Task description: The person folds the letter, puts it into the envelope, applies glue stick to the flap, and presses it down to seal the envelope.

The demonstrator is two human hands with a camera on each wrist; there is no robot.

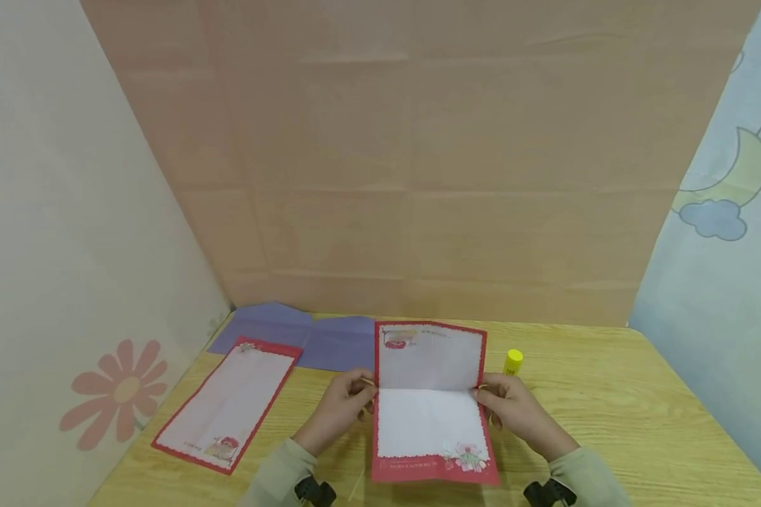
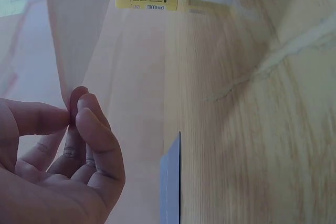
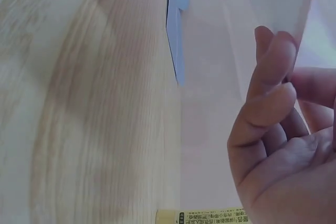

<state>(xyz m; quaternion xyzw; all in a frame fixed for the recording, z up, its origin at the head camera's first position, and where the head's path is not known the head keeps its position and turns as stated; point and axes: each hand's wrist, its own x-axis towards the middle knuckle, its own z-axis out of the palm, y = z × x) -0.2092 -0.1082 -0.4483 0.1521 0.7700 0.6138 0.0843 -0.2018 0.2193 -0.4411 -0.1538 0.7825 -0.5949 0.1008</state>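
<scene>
Both hands hold up a red-bordered sheet of paper (image 1: 428,422) with a crease across its middle and flower decoration at the lower right. My left hand (image 1: 340,412) pinches its left edge near the crease, thumb against fingertips, as the left wrist view also shows. At the opposite edge my right hand (image 1: 520,412) pinches it the same way. The sheet is raised off the table, its upper half tilted at the fold. Just beyond the right hand stands a yellow glue stick (image 1: 513,362), its lower part hidden in the head view.
A second red-bordered sheet (image 1: 228,405) lies at the left on the wooden table (image 1: 640,408). Behind it rests creased purple paper (image 1: 339,343), partly covered by that sheet. A brown papered panel (image 1: 418,176) closes the back, with printed walls on both sides.
</scene>
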